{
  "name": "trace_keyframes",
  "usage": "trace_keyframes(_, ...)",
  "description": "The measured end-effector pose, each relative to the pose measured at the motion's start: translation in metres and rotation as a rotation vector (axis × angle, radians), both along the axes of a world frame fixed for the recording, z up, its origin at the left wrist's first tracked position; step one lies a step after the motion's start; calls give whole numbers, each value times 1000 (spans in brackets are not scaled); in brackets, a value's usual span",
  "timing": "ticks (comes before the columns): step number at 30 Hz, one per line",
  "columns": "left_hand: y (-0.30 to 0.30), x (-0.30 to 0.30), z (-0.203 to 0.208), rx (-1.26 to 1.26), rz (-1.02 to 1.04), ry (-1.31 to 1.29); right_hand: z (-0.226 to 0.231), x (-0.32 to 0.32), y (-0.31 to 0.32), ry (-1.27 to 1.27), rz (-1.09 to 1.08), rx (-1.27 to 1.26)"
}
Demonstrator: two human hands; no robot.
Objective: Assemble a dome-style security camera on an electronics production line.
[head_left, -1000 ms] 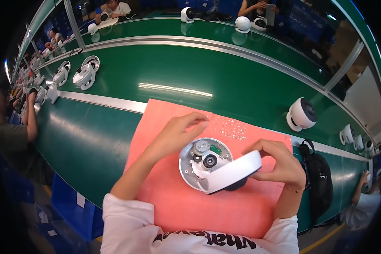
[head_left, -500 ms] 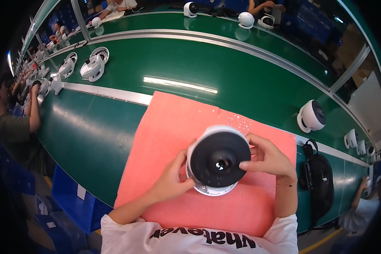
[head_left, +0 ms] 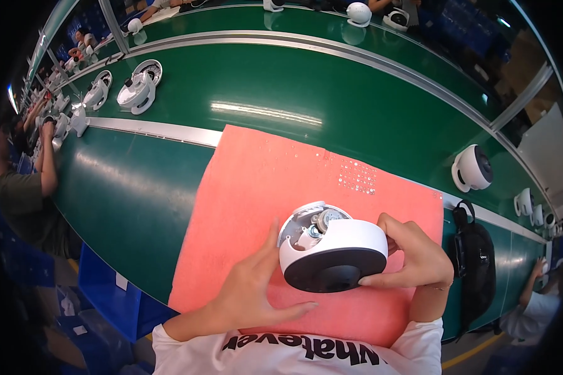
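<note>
My right hand (head_left: 419, 255) grips a white round housing (head_left: 356, 234) with a black front disc (head_left: 331, 269) by its right side, thumb on the disc's edge and fingers behind. The unit is tilted, black front toward me; it looks like a dome camera. At its upper left lies an open white shell (head_left: 286, 228), where a silvery round part (head_left: 326, 219) shows inside. My left hand (head_left: 247, 284) is open beside it, thumb and fingers spread; its fingertips are near the shell's left rim, and I cannot tell if they touch. All this is over a pink mat (head_left: 231, 187).
Rows of small shiny pieces (head_left: 358, 177) lie on the mat's far part. White units (head_left: 472, 169) stand on the green belt (head_left: 269, 94) to the right; opened ones (head_left: 141, 87) are at far left. A black bag (head_left: 478, 269) lies right of the mat. Co-workers sit at left and right.
The unit has tipped, so its black disc now faces me and its open inside shows. My left hand has let go and spread; my right hand keeps its hold.
</note>
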State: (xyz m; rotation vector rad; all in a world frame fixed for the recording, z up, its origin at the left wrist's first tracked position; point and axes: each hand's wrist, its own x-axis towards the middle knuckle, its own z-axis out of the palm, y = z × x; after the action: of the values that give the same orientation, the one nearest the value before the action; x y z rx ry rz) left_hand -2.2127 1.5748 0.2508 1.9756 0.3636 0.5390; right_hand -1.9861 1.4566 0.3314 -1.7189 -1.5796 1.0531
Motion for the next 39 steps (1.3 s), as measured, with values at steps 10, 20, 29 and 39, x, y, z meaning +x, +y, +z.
trace_keyframes(10,41,-6,11,302,10,46,-13,-14,19,180,-214,44)
trace_keyframes(20,63,-15,21,233,-4,126,-22,-34,39,307,-211,-46)
trace_keyframes(29,81,-20,37,150,-103,383,-37,-35,59,-21,-270,38)
trace_keyframes(39,73,-54,15,534,62,50,-18,-46,65,-159,110,219)
